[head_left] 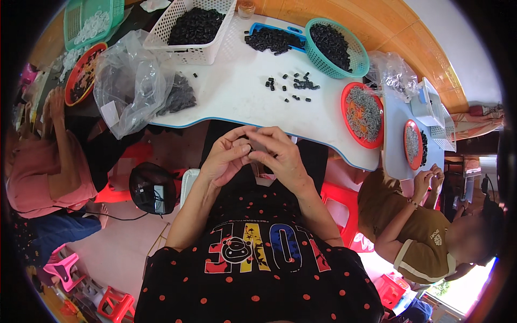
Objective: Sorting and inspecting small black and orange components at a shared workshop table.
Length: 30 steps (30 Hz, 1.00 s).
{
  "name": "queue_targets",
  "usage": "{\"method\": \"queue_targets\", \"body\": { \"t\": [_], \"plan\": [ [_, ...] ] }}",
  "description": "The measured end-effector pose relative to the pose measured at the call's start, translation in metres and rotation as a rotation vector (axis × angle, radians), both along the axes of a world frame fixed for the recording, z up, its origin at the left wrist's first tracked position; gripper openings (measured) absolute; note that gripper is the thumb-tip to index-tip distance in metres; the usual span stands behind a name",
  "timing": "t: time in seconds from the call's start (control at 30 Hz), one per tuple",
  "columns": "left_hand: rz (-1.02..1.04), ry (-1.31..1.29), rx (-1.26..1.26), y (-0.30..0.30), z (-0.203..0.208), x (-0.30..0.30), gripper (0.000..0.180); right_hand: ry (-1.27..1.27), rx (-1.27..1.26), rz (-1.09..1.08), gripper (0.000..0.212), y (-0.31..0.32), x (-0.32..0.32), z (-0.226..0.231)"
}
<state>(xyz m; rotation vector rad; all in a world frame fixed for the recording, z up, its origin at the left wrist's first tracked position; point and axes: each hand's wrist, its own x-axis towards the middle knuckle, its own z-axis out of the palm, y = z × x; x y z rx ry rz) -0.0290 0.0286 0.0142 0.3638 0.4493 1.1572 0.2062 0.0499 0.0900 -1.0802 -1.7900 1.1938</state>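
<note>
Left hand [223,159] and right hand [283,157] are pinching a dark piece [251,152]; black cylinders [307,85] are lying beyond them, completion unclear.

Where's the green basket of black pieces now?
In the head view, the green basket stands right of centre on the table, between the blue tray and the nearer red dish.

2 hands [225,157] near white table [237,89]

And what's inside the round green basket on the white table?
The round green basket holds a heap of small black pieces. The top ones cover whatever lies deeper, so I can't see the basket's bottom.
</note>
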Motion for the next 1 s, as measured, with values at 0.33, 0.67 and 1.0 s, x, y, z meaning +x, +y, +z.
{"method": "queue_targets", "body": {
  "t": [0.33, 0.67, 1.0],
  "plan": [
    [-0.189, 0.077, -0.109, 0.0, -0.011, -0.006, 0.069, -0.015, 0.145, 0.09, 0.034, -0.007, 0.008, -0.035],
    [-0.11, 0.089, -0.159, 0.012, -0.013, -0.007, 0.042, 0.35, -0.322, 0.035, 0.06, -0.018, 0.037, -0.058],
    [0.459, 0.375, 0.07, 0.267, 0.112, -0.155, 0.04, -0.219, -0.231, -0.518, 0.041, -0.082, 0.167, -0.237]
  ]
}}
